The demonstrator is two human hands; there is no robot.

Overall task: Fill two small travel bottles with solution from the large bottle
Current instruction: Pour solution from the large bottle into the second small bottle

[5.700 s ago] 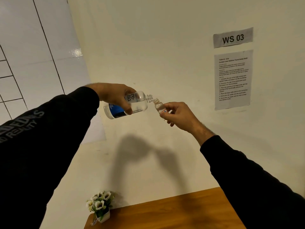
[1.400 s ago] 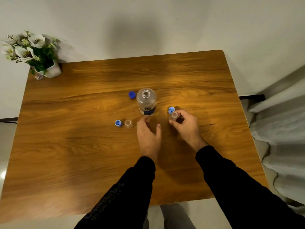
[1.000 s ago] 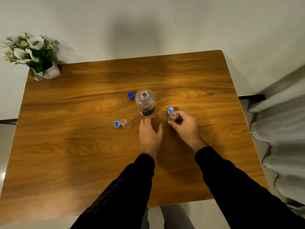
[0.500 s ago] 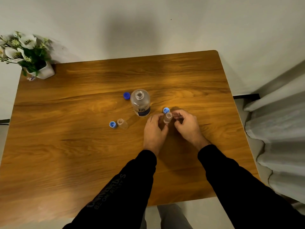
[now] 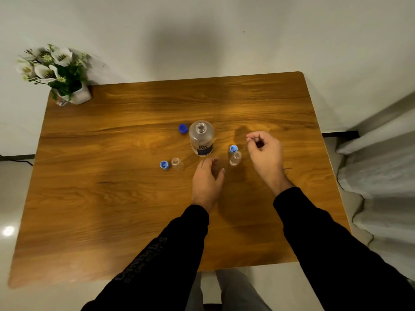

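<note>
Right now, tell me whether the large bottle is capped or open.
Open. The large bottle stands upright with its mouth bare, and a dark blue cap lies beside it on the table.

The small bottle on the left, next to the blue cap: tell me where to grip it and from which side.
Pinch the small bottle round its clear body, just below the open neck, probably with the left hand, which is nearest. It seems to stand upright and uncapped, so keep it vertical. Come from the front right: its blue cap sits close on its left, while that side is free.

blurred, unreadable print on the large bottle's blue label (image 5: 204,149) and on the left sleeve (image 5: 143,263)
</note>
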